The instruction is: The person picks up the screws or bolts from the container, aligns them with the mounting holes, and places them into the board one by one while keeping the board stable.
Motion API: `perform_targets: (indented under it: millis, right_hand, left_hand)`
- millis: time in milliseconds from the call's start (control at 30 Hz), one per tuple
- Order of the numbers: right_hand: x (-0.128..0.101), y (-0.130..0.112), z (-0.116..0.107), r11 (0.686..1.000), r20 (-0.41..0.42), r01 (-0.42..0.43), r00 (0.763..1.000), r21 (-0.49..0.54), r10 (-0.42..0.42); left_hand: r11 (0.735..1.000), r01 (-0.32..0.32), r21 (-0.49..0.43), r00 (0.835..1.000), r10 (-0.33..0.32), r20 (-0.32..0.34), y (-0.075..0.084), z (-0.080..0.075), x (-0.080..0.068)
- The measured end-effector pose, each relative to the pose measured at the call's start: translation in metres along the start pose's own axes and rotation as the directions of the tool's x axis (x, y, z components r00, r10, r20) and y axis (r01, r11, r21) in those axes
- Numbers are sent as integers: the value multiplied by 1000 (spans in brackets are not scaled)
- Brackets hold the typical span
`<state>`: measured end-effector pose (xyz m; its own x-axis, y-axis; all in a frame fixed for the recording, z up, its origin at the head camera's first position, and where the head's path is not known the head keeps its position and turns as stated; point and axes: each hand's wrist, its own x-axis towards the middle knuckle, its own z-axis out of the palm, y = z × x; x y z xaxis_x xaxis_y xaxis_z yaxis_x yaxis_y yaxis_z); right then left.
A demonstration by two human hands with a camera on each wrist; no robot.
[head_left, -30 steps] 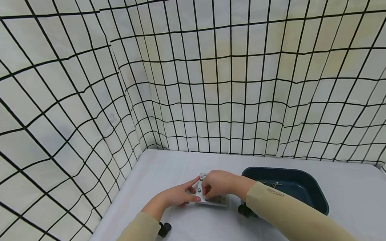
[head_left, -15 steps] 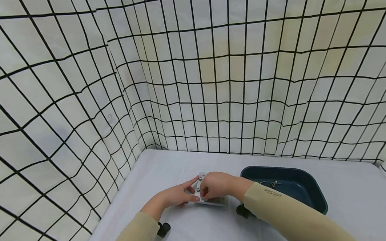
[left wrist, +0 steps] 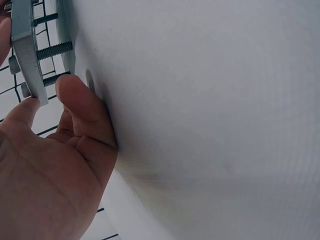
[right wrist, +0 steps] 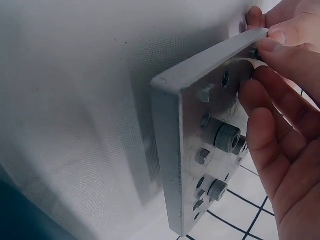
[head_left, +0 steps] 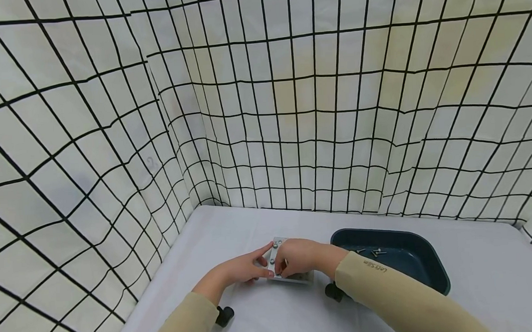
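Note:
A silvery metal plate (head_left: 272, 255) with several holes and socket-head bolts (right wrist: 227, 138) lies between my hands. Threaded bolt ends (left wrist: 55, 50) stick out beneath it, over the white cloth. My left hand (head_left: 240, 270) holds the plate's left side, index finger at the far corner and thumb at the near one. Other left fingers curl under the edge in the left wrist view. Bent over the near left corner, my right hand (head_left: 300, 257) pinches a small bolt (right wrist: 253, 53) at the plate's face. Its fingertips largely hide that bolt, and the hand covers much of the plate.
A dark blue tray (head_left: 417, 263) stands right of the plate, partly behind my right forearm, with several loose screws (head_left: 378, 252) in it. White cloth covers the table (head_left: 233, 225). Walls with black netting (head_left: 318, 133) rise at the back and left.
My right hand has sunk slightly and its fingertips have shifted a little at the plate's near left corner. The left hand keeps its hold; the head view has drifted slightly.

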<state>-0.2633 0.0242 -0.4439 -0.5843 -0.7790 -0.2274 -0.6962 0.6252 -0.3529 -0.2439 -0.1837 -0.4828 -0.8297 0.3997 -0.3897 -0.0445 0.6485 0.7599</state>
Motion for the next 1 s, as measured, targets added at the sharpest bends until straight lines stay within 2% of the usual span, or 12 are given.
perform_targets:
  millis: [267, 567, 1000]
  right_hand:
    - [-8, 2, -7, 994, -21, -4, 1000, 106, 6]
    - [-19, 18, -18, 983, -101, -20, 994, 181, 39]
    - [-62, 53, -33, 960, -166, -55, 981, 273, 103]
  left_hand:
    - [1000, -2, 6, 1000, 2, 0, -1, 2, 1]
    - [1000, 9, 28, 1000, -9, -19, 0, 1, 2]
    - [999, 26, 33, 999, -25, -36, 1, 3, 3]
